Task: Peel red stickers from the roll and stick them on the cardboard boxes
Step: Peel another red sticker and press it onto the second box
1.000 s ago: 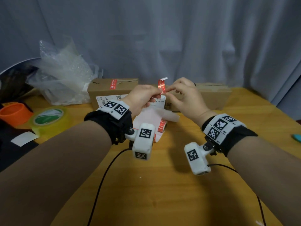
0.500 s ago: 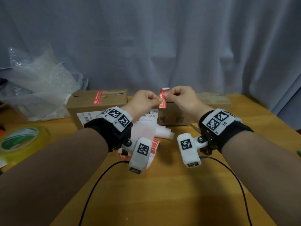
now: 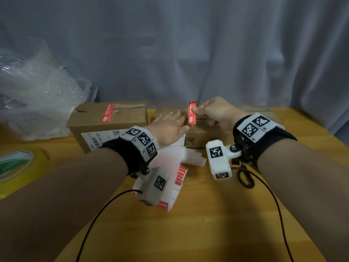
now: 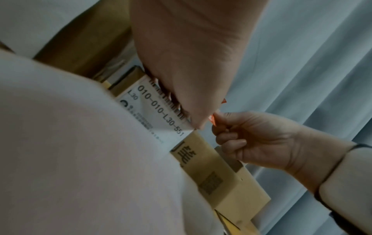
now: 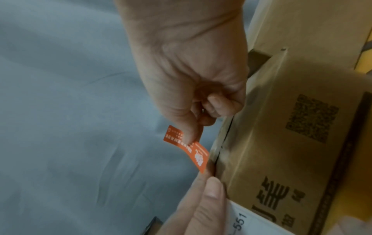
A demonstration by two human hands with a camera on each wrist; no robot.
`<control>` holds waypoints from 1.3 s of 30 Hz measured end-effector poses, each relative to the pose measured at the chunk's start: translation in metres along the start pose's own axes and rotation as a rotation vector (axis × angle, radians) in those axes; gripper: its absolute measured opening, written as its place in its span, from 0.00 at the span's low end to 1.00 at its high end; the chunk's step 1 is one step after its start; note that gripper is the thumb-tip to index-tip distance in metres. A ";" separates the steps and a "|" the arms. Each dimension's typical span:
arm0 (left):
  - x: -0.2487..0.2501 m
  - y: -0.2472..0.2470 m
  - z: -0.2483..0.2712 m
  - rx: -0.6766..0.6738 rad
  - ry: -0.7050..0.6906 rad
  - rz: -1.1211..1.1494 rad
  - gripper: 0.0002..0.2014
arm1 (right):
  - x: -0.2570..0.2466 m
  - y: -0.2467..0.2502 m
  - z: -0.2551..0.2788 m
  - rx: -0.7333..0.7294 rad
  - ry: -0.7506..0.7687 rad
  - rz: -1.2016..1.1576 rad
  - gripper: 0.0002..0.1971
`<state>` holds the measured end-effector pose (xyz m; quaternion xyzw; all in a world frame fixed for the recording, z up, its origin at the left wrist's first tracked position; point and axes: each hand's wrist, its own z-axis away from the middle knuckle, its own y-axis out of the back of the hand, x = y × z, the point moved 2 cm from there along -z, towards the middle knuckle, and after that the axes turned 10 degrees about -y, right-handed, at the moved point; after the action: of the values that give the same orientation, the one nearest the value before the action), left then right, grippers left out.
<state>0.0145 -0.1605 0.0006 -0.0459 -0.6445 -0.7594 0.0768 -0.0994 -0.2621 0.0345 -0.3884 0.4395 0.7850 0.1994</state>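
My right hand (image 3: 213,112) pinches a peeled red sticker (image 3: 192,112) between thumb and forefinger, holding it upright over the top seam of the middle cardboard box (image 3: 204,134). In the right wrist view the sticker (image 5: 193,151) curves down to the box (image 5: 281,127) edge. My left hand (image 3: 169,127) lies flat on that box with straight fingers, its thumb tip (image 5: 211,190) by the sticker's lower end. The left box (image 3: 90,125) carries a red sticker (image 3: 108,115) across its flaps. The sticker roll's backing strip (image 3: 171,167) lies on the table under my left wrist.
A third cardboard box (image 3: 264,110) stands at the back right. Bubble wrap (image 3: 37,91) is heaped at the back left, and a yellow tape roll (image 3: 15,165) sits at the left edge. A grey curtain hangs behind the wooden table (image 3: 207,224). Wrist-camera cables trail forward.
My left hand let go of the sticker and opened flat onto the middle box. My right hand carried the sticker forward over that box's top. The backing strip dropped to the table.
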 end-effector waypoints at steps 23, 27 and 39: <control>-0.008 -0.013 -0.001 0.159 0.014 0.107 0.26 | 0.011 -0.021 -0.002 0.053 0.053 0.011 0.08; -0.007 -0.009 -0.005 0.256 0.040 0.156 0.22 | 0.014 -0.023 -0.004 0.086 0.075 0.001 0.08; -0.002 -0.008 -0.012 0.335 0.118 0.091 0.24 | 0.012 -0.021 -0.005 0.102 0.184 0.274 0.05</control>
<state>0.0152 -0.1705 -0.0096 -0.0169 -0.7535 -0.6386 0.1553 -0.0910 -0.2555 0.0118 -0.3846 0.5440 0.7426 0.0689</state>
